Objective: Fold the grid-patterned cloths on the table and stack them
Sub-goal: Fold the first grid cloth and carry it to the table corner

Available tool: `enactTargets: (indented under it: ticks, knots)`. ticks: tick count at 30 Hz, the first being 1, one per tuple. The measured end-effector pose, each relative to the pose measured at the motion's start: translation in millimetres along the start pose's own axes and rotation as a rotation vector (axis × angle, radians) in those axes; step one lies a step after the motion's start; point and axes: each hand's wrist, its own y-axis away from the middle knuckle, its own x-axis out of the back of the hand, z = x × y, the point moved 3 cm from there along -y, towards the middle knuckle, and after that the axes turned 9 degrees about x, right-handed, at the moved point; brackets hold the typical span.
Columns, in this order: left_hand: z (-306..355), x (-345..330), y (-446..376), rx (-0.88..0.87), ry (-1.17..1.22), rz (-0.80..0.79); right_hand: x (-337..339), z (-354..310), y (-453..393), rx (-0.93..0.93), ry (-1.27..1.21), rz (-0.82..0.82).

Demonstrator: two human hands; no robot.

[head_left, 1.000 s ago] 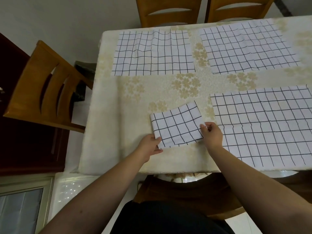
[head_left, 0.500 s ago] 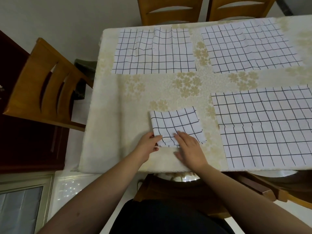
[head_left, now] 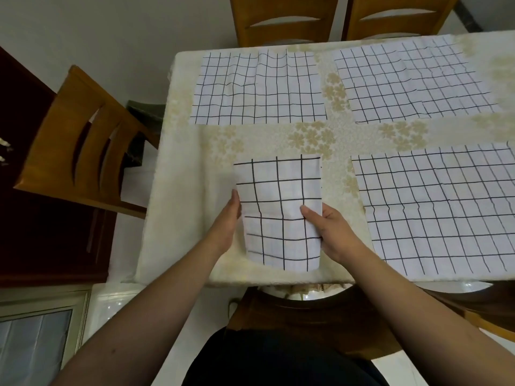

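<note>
A folded white cloth with a black grid (head_left: 278,207) is held up off the table in front of me, standing tall and narrow. My left hand (head_left: 227,218) grips its left edge, with the fingers behind the cloth. My right hand (head_left: 327,227) pinches its right edge, thumb on the front. Three unfolded grid cloths lie flat on the table: one at the back left (head_left: 259,89), one at the back right (head_left: 412,82), one at the near right (head_left: 440,210).
The table (head_left: 189,190) wears a cream cloth with a pale flower print. Wooden chairs stand at the left (head_left: 78,140) and at the far side (head_left: 284,18). The table's near edge runs just under my forearms.
The folded cloth lay flat and wide on the table under my hands. Now both hands have lifted it and turned it upright, one hand on each side edge.
</note>
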Motion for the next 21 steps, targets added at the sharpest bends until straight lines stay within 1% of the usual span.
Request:
enactTargets:
  ticks: [1, 3, 5, 6, 8, 11, 16, 21]
  knots:
    - [2.7, -1.2, 1.7, 0.013, 0.035, -0.057, 1.9, 4.2, -2.1, -0.034, -0.011, 0.025]
    - [5.0, -2.8, 1.1, 0.038, 0.048, -0.136, 7.0, 17.7, -9.5, -0.091, 0.063, 0.119]
    - [4.0, -3.5, -0.2, 0.072, -0.058, -0.104, 15.8, 36.3, -17.3, -0.167, 0.153, 0.204]
    - [0.4, -2.1, -3.0, 0.095, -0.121, -0.063, 20.0, 44.8, -20.3, -0.208, 0.175, 0.228]
    - [-12.2, 1.1, -8.9, 0.15, -0.202, -0.032, 29.3, 59.4, -23.9, -0.274, 0.21, 0.249]
    - [-33.1, 8.9, -23.1, 0.18, -0.305, -0.009, 38.3, 67.0, -23.8, -0.318, 0.296, 0.222]
    - [-40.1, 7.2, -33.2, 0.14, -0.377, 0.055, 43.1, 62.4, -23.9, -0.313, 0.412, 0.179]
    - [-38.7, 6.6, -35.5, 0.121, -0.415, 0.052, 42.0, 64.5, -20.2, -0.309, 0.483, 0.059]
